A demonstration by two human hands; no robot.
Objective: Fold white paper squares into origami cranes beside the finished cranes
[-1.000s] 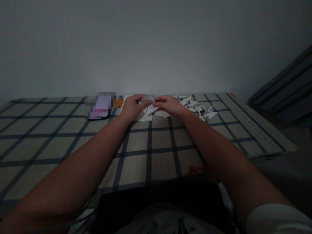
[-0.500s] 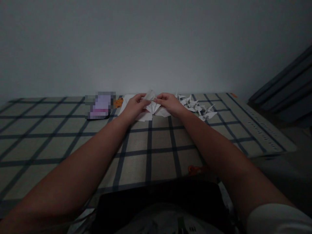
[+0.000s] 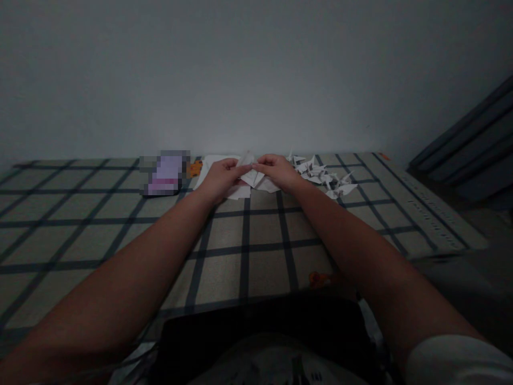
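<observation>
Folded paper was pinched between the left hand and the right hand, at the far side of the checked worktop, near the wall. Well to the left of that paper I saw a phone, its purple and pink face broken into blocks that I could not read. Nearer on that side was a small orange thing that I could not identify, then white sheets lying flat, partly under the left hand. From the paper's left, that hand had thumb and fingers nearly closed on it. From its right, the other hand gripped it too, fingers bent; I could not tell whether the thumbs touched. Well to the near side of the paper, and off to its right, an orange item lay by the worktop's near edge, too dim for me to name. Right of the paper, beyond the right hand, was a cluster of pointed, crane-like paper shapes. Farther right of it I made out lettering on the worktop's covering, and, farthest right, dark ridged folds.
</observation>
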